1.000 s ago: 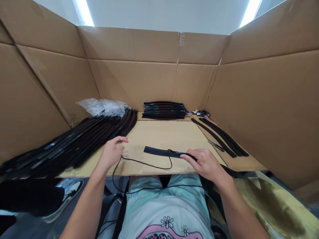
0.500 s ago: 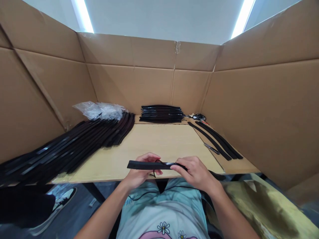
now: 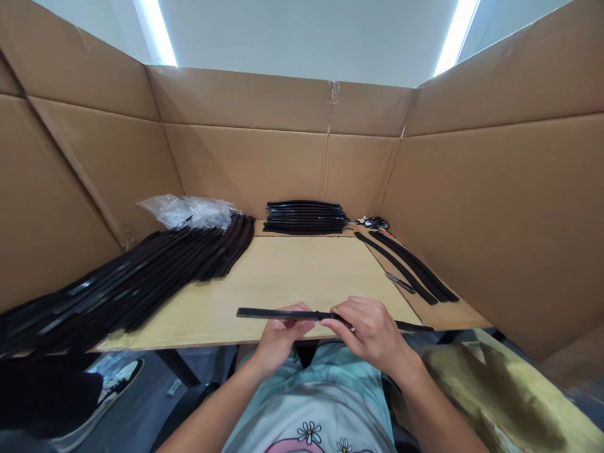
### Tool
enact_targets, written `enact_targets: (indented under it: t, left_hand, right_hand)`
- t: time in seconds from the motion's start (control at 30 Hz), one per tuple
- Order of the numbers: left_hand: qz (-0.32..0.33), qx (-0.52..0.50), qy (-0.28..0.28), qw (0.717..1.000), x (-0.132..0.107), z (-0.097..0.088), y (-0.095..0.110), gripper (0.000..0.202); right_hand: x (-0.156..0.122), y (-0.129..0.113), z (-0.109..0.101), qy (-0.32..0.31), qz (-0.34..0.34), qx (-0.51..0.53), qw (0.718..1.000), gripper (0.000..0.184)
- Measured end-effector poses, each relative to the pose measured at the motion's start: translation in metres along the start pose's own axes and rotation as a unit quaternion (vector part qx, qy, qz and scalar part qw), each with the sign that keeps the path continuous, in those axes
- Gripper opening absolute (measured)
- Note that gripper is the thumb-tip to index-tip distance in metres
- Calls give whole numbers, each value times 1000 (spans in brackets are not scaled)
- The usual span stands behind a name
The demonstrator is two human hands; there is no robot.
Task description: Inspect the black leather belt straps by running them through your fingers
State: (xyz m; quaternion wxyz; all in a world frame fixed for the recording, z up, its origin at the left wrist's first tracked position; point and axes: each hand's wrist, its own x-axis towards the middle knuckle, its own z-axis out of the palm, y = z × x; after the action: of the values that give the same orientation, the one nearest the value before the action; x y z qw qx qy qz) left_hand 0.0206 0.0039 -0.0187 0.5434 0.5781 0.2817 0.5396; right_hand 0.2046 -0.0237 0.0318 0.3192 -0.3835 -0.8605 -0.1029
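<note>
There it goes: the black strip has rolled edge-on, now a thin dark line rather than the flat band it was a moment ago, held level just over the near edge of the pale wooden board. It's firmly in hand, the left hand closed around it near the middle, the right hand pinching it right alongside, with one end poking out past each. On the board's left side sprawls a big heap of black strips, a crumpled plastic bag behind it. A tidy stack sits along the far edge, while two curved strips and a small metal-bladed tool lie on the right.
</note>
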Motion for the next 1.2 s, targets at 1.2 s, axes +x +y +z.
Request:
enact_targets:
  t: [1.2]
  left_hand:
    - [348, 590, -94, 723, -4, -25, 37, 25]
  right_hand:
    - [7, -4, 26, -210, 24, -62, 976, 35]
